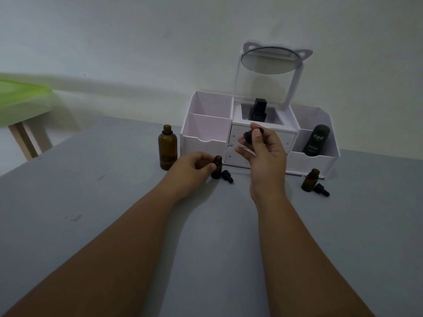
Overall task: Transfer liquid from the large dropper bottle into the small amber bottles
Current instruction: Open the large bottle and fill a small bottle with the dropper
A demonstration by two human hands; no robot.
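The large amber bottle (167, 148) stands uncapped on the grey table (91, 213), left of my hands. My left hand (194, 167) grips a small amber bottle (216, 167), upright and open on the table. My right hand (265, 156) holds the black-capped dropper (248, 136) above and to the right of that bottle, its clear glass tube slanting down-left. A small black cap (227, 176) lies beside the held bottle. A second small amber bottle (310, 180) stands open at the right with its black cap (321, 189) lying next to it.
A white desk organiser (206, 138) with compartments, small drawers and a round mirror (271, 61) stands behind my hands. It holds a dark Kahf bottle (317, 140) and a black object (258, 110). A green-topped table (20, 97) stands at the far left.
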